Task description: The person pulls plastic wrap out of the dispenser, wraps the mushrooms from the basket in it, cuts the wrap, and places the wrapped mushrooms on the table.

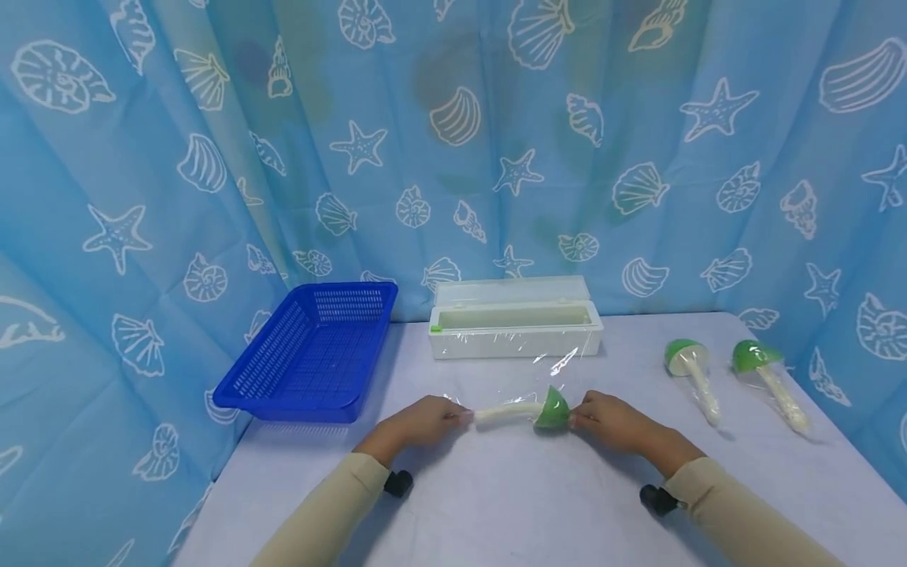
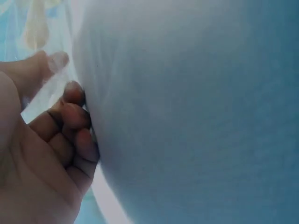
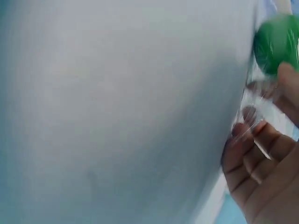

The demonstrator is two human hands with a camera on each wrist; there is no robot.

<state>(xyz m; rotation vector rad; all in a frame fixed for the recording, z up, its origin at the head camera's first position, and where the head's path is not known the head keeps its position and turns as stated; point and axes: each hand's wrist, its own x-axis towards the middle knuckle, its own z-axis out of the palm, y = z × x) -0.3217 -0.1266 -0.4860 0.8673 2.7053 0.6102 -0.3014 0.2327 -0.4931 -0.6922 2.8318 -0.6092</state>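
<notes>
A ladle point(image 1: 507, 412) with a green bowl and cream handle lies sideways between the two hands, bowl to the right. Clear cling film point(image 1: 564, 362) stretches over it from the front of a white cling film dispenser point(image 1: 517, 343). Beside the handle's end, my left hand point(image 1: 430, 421) pinches the film's edge low over the table. My right hand point(image 1: 615, 421) pinches film just beyond the green bowl point(image 3: 278, 44). In the left wrist view the handle end point(image 2: 36, 30) shows blurred past the thumb, with the other fingers curled.
A blue basket point(image 1: 354, 411) stands at the back left. Two more ladles lie at the right, one point(image 1: 697, 386) nearer and one point(image 1: 775, 386) by the table's right edge, both in clear film. The dispenser's lid point(image 1: 510, 290) stands raised. A blue shell-print curtain point(image 1: 425, 157) hangs behind the table.
</notes>
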